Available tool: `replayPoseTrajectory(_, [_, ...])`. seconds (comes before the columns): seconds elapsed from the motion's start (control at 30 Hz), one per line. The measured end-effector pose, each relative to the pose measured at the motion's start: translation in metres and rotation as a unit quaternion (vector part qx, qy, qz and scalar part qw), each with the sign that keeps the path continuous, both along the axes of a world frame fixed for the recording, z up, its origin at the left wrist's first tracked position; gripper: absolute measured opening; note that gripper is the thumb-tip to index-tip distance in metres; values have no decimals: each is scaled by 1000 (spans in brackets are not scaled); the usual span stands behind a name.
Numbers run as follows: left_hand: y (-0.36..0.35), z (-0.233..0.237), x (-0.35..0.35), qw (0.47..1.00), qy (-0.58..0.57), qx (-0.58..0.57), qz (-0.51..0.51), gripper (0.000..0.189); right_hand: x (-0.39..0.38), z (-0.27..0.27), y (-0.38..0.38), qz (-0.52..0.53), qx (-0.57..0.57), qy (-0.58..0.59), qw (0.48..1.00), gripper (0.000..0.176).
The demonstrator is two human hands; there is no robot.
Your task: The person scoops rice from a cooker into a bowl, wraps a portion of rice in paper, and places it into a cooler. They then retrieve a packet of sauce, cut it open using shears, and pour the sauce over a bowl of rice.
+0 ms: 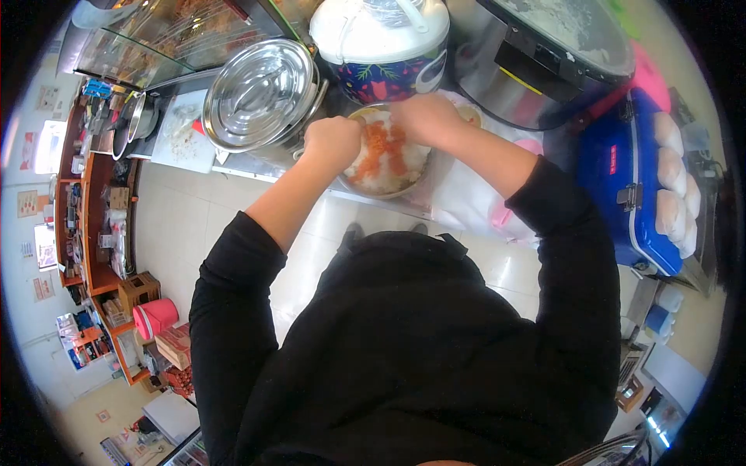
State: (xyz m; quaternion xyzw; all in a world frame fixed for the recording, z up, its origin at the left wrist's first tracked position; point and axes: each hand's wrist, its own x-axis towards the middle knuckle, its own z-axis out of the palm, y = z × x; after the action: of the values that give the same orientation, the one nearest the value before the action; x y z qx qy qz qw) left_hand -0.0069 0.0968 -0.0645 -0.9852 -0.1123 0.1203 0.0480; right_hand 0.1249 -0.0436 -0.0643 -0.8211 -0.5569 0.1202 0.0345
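Observation:
A round bowl of white rice (385, 183) with orange-red topping (382, 146) stands at the counter's front edge. My left hand (334, 141) is closed at the bowl's left rim; what its fingers hold, if anything, is hidden. Over the bowl's upper right part is my right hand (426, 119), blurred by motion, its fingers not clear. Just left of the bowl is a steel pot with a shiny lid (260, 93). Behind the bowl stands a dark floral container with a white lid (378, 35).
A steel cooker (536, 78) holding something white stands at the back right. Further right is a blue cooler box (614, 167) with wrapped buns (673, 182) on it. White cloth or plastic (470, 186) covers the counter by the bowl. A cutting board (183, 133) lies left.

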Motion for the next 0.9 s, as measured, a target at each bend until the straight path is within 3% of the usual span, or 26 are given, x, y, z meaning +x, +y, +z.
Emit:
replayPoseTrajectory(0.27, [1,-12,-16,996,-36,2,86,20,4,-8,-10,-123,11,64,990,25])
replayPoseTrajectory(0.37, [2,-19,-20,997,-10,36,71,19,8,-27,-15,-119,48,78,989,22])
replayPoseTrajectory(0.47, [10,-36,-31,999,-34,-11,-3,17,12,-49,-24,-96,74,71,990,20])
replayPoseTrajectory(0.6, [7,-31,-38,999,-20,2,26,15,1,-26,-31,-164,97,58,980,14])
replayPoseTrajectory(0.67, [6,-29,-44,996,-44,-13,72,15,-2,-15,-36,-191,146,115,964,16])
replayPoseTrajectory(0.77, [9,-29,-57,984,-117,-91,98,17,-5,-42,-44,-216,287,216,908,19])
replayPoseTrajectory(0.8, [10,-30,-58,963,-128,-189,145,19,-10,-42,-43,-217,343,248,879,20])
replayPoseTrajectory(0.87, [12,-31,-55,887,-145,-376,226,23,-23,-39,-48,-296,352,453,763,22])
replayPoseTrajectory(0.9, [7,-24,-54,800,-172,-518,249,25,-36,-32,-50,-328,352,545,687,23])
